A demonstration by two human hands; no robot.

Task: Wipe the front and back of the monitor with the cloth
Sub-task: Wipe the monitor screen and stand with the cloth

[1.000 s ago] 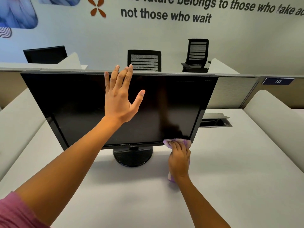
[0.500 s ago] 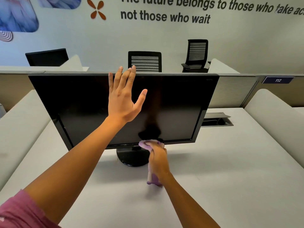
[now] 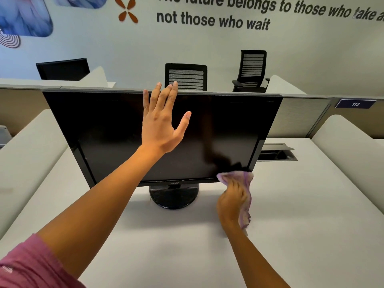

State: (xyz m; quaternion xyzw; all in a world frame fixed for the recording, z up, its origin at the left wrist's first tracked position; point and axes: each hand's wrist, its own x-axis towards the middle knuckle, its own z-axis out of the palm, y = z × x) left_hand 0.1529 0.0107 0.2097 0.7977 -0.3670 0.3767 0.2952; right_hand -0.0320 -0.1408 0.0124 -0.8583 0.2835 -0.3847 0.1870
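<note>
A black monitor (image 3: 108, 129) with a dark screen stands on a round base (image 3: 173, 197) on the white desk (image 3: 301, 215), its front facing me. My left hand (image 3: 161, 123) is spread flat with straight fingers against the upper middle of the screen, fingertips reaching the top edge. My right hand (image 3: 231, 201) grips a purple cloth (image 3: 245, 179) and presses it on the lower bezel near the screen's bottom right corner. Part of the cloth hangs down beside my wrist.
A recessed cable box (image 3: 276, 153) with a raised lid sits in the desk behind the monitor's right side. Low white dividers (image 3: 349, 146) flank the desk. Black office chairs (image 3: 186, 76) and another monitor (image 3: 62, 68) stand beyond the partition.
My right hand swept the cloth along the bottom edge, left to the middle and then back to the bottom right corner. My left hand stayed flat on the screen.
</note>
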